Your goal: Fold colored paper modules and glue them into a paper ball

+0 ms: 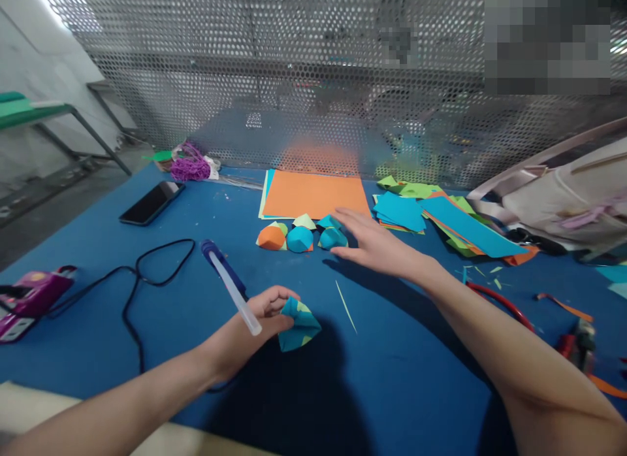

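My left hand point(267, 315) pinches a folded blue paper piece point(298, 335) with yellow-green patches, low over the table. Beside that hand is a blue tool, apparently a glue gun point(228, 268), with a whitish translucent stick point(238, 296) rising in front of my wrist; whether the hand touches it I cannot tell. My right hand point(372, 244) reaches forward with fingers apart and holds nothing. Its fingertips are at the rightmost blue folded paper point(333, 238), contact unclear. Left of that piece are another blue folded paper point(300, 239) and an orange one point(272, 236).
Behind lie orange sheets point(316, 193), cut blue papers point(399, 211) and blue strips point(473, 226). A perforated metal screen point(220, 97) bounds the back. Leftward are a phone point(153, 202), purple string point(191, 165), a black cable point(134, 312) and a power strip point(36, 302). Pliers point(580, 345) and a bag point(568, 181) are right.
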The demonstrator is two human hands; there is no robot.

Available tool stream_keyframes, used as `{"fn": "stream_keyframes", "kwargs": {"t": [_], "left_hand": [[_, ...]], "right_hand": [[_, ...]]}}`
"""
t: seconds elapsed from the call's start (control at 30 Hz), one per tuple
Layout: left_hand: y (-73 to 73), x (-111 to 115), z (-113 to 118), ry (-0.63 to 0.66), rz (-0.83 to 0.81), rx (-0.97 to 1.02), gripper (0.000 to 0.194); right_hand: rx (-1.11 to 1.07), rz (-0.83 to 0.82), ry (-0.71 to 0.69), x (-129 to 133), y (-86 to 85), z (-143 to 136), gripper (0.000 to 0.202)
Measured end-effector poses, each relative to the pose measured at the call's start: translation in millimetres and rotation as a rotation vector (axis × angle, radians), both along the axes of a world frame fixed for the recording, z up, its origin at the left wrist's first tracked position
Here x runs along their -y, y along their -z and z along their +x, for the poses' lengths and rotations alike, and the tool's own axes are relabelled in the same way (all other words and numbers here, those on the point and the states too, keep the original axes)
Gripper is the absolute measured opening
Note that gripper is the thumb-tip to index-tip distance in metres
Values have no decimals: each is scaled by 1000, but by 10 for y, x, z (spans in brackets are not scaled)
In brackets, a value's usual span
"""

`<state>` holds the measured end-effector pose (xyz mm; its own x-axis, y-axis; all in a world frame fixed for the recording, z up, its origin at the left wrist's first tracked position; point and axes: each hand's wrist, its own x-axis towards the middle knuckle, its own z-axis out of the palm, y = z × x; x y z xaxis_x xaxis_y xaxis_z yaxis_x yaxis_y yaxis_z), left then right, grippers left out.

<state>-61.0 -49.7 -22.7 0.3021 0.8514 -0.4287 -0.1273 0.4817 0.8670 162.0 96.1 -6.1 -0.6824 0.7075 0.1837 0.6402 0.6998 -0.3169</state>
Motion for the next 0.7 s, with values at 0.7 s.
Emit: {"fn": "stream_keyframes", "kwargs": {"t": [0.7], "left_hand": [[35,4,89,24,107,-69,24]], "right_hand": [[-489,-1000,58,829,221,-278,15]]}}
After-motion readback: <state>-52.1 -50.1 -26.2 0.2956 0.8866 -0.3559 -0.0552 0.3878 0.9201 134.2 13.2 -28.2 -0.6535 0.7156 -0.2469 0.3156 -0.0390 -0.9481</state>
